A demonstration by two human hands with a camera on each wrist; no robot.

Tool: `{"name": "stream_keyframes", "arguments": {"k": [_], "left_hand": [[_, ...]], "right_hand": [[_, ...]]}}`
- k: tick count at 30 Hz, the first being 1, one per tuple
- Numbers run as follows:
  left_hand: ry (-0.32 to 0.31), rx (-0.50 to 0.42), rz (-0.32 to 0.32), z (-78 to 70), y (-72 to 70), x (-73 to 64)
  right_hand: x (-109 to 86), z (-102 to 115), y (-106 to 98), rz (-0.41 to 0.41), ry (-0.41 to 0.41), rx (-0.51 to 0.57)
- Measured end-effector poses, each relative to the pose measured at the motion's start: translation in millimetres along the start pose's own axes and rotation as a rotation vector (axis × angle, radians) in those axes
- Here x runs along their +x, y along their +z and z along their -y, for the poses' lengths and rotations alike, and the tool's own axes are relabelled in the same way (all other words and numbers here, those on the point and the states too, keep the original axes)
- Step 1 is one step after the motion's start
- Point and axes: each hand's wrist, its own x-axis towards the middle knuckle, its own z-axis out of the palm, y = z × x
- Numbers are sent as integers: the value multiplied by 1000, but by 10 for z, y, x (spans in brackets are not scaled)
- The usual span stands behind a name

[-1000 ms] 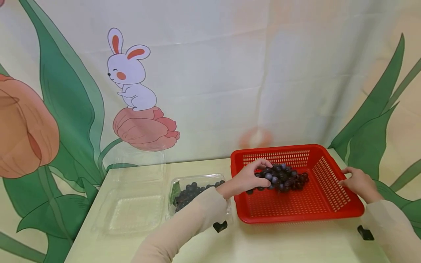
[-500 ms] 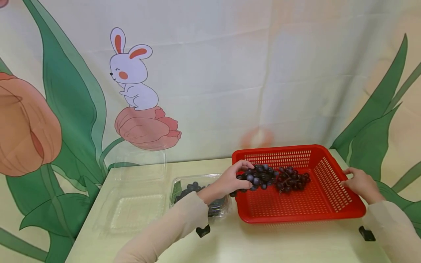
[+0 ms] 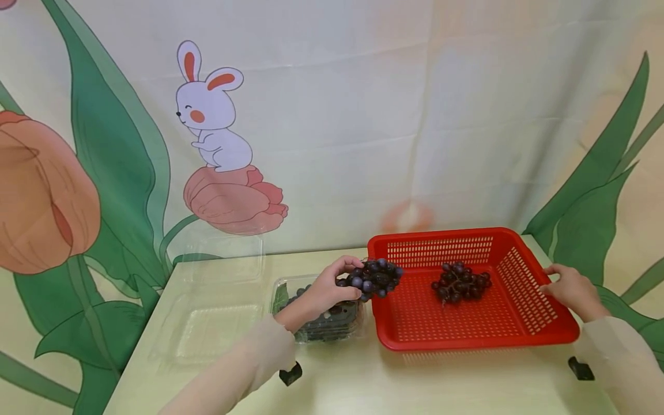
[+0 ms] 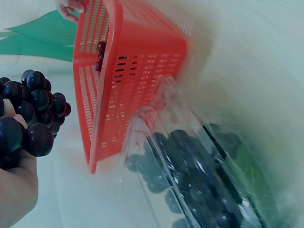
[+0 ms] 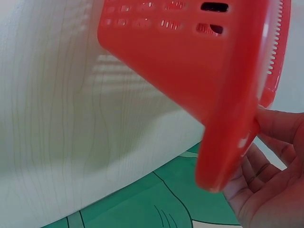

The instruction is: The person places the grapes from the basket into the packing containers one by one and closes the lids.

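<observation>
My left hand (image 3: 324, 291) grips a bunch of dark blue-black grapes (image 3: 383, 278) from its left end. The bunch hangs in the air between the clear plastic box and the red basket. Below the hand, the clear box (image 3: 358, 328) holds more dark grapes and a green leaf; the forearm and hand partly cover it in the head view. In the red plastic basket (image 3: 420, 328) lies a smaller bunch of reddish-purple grapes (image 3: 460, 282). My right hand (image 3: 573, 292) holds the basket's right rim, thumb on one side and fingers on the other in the right wrist view.
A clear empty plastic container (image 3: 218, 337) with its lid raised stands at the left of the pale table (image 3: 363, 380). Behind the table hangs a curtain (image 3: 332, 144) printed with a rabbit and tulips.
My left hand has lifted the dark grape bunch out of the basket and carried it left, toward the clear box. The reddish bunch stays behind. My right hand keeps its place on the rim.
</observation>
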Motion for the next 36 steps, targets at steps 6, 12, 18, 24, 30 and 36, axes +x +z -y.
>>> {"name": "stream_keyframes", "arguments": {"k": [6,12,18,24,30,36], "left_hand": [[-13,10,-57,65,-126,-155],[-18,7,-114,120,-281,-315],[-27,-2,-161,144,-452,-472],[-54,-1,-234,157,-610,-614],[-79,-3,-293,185,-759,-731],[-102,35,-356,232,-917,-840]], "right_hand": [[5,-17,11,4,11,8],[15,-19,2,1,-2,-1],[19,-24,4,10,3,3],[-5,-16,7,18,10,24],[-16,-6,5,27,15,30],[-2,-12,9,22,17,31]]}}
